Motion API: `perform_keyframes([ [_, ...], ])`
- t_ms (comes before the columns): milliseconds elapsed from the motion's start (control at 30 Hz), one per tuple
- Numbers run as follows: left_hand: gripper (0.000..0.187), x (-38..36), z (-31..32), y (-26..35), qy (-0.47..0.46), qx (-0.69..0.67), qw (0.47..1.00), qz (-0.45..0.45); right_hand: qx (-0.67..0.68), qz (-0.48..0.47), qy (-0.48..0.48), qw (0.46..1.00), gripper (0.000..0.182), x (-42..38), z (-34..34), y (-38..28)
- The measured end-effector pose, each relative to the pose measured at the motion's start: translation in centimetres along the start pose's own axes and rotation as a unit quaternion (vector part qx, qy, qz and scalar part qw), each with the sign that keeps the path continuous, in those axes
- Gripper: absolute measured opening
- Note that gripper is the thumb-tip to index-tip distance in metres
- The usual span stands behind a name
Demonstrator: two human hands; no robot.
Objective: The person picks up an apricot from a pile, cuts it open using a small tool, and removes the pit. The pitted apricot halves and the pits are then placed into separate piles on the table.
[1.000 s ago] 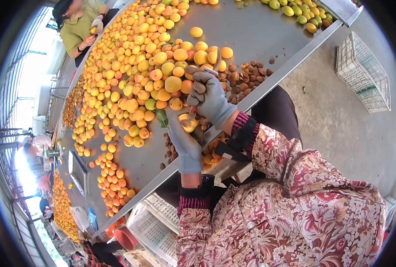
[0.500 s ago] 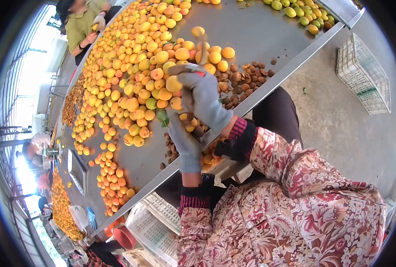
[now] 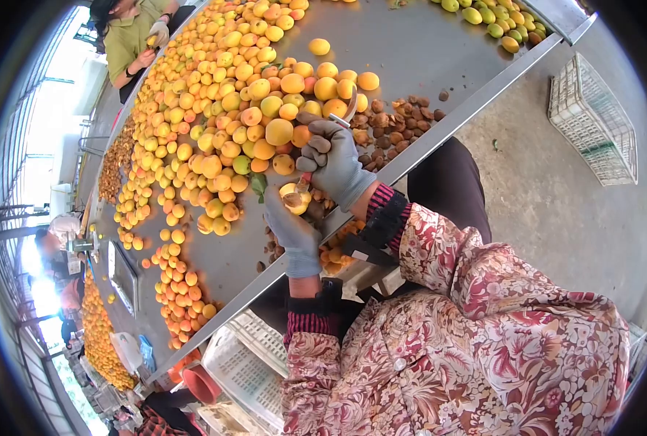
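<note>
My gloved left hand [image 3: 291, 231] is closed round a cut apricot [image 3: 294, 198], whose opened face shows a brown pit. Just above and to the right, my gloved right hand [image 3: 336, 161] grips a small curved knife [image 3: 352, 105] with its blade pointing up and away from the apricot. Whole apricots [image 3: 225, 102] lie heaped beyond both hands. Brown pits [image 3: 396, 127] are piled by the metal table's near edge, right of my right hand. A green leaf [image 3: 259, 185] touches the fruit by my left fingertips.
The metal table [image 3: 382, 36] has a raised rim. Greenish fruit [image 3: 494, 18] lies at its far right. White crates stand on the floor at right [image 3: 592, 120] and below the table [image 3: 243, 370]. A co-worker [image 3: 131, 40] sits across the table, holding a fruit.
My right hand has swung the knife and turned, and now sits slightly lower. My left hand has shifted a little left, and the cut face of its apricot is now visible.
</note>
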State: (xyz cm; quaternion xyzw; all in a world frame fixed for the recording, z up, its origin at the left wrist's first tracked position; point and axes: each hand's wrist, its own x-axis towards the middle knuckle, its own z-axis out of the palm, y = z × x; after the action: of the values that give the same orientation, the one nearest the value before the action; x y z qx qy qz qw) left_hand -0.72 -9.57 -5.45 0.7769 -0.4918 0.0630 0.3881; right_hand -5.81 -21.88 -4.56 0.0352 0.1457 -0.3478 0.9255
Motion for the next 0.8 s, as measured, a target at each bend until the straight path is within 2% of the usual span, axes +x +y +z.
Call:
perform_keyframes([
  [33, 0.027, 0.0, 0.3, -0.2, 0.001, 0.000, 1.000, 0.001, -0.001, 0.000, -0.001, 1.000, 0.023, 0.2, -0.1, 0.0],
  [100, 0.028, -0.2, 0.8, -0.7, 0.088, -0.030, 0.995, 0.031, 0.010, 0.010, -0.029, 0.999, 0.022, 0.3, -0.2, 0.1],
  [133, 0.028, -0.3, 0.7, -1.0, 0.090, -0.029, 0.995, 0.031, 0.009, 0.012, -0.031, 0.999, 0.022, 0.4, -0.3, 0.1],
  [200, 0.028, -0.2, 0.2, -0.9, -0.002, -0.101, 0.995, -0.011, -0.067, -0.022, -0.089, 0.994, 0.020, -0.7, 1.5, -0.3],
  [233, 0.028, -0.1, 0.5, -1.2, 0.000, -0.100, 0.995, -0.007, -0.067, -0.024, -0.093, 0.993, 0.020, -1.3, 2.7, -0.4],
  [300, 0.026, -0.5, 1.2, -1.9, -0.073, -0.143, 0.979, -0.128, -0.328, -0.136, -0.072, 0.932, 0.019, -3.3, 5.0, 0.1],
  [333, 0.026, -0.5, 1.4, -1.9, -0.074, -0.144, 0.979, -0.127, -0.328, -0.137, -0.072, 0.932, 0.019, -3.4, 4.9, 0.5],
  [400, 0.028, -0.2, 1.5, -1.2, -0.075, -0.198, 0.948, -0.238, -0.392, -0.143, -0.093, 0.904, 0.022, -3.4, 4.8, 1.2],
  [433, 0.028, 0.0, 1.2, -1.0, -0.074, -0.198, 0.948, -0.237, -0.369, -0.128, -0.041, 0.920, 0.021, -3.0, 5.0, 0.9],
  [467, 0.031, 0.1, 0.7, -0.9, -0.087, -0.127, 0.978, -0.141, -0.368, -0.127, -0.042, 0.920, 0.021, -2.5, 4.6, 0.6],
  [500, 0.034, 0.1, 0.3, -1.0, -0.100, -0.054, 0.993, -0.044, -0.262, -0.078, -0.030, 0.961, 0.020, -1.9, 3.5, 0.2],
  [533, 0.034, 0.0, 0.2, -1.2, -0.100, -0.053, 0.993, -0.044, -0.152, -0.029, -0.017, 0.988, 0.020, -1.2, 2.6, -0.1],
  [567, 0.036, -0.2, 0.3, -1.3, -0.076, -0.035, 0.996, -0.018, -0.106, -0.006, 0.020, 0.994, 0.020, -1.0, 2.3, -0.2],
  [633, 0.039, -0.8, 0.5, -1.5, -0.055, -0.017, 0.998, 0.005, -0.075, 0.002, 0.023, 0.997, 0.020, -0.7, 1.4, -0.4],
  [733, 0.035, -0.8, 0.1, -0.2, -0.028, 0.015, 0.999, -0.031, -0.006, 0.018, 0.029, 0.999, 0.019, 0.2, -0.2, 0.0],
  [800, 0.035, -0.6, -0.2, 0.6, -0.003, 0.013, 1.000, -0.002, 0.071, 0.033, 0.044, 0.996, 0.013, 0.3, -0.7, 0.3],
])
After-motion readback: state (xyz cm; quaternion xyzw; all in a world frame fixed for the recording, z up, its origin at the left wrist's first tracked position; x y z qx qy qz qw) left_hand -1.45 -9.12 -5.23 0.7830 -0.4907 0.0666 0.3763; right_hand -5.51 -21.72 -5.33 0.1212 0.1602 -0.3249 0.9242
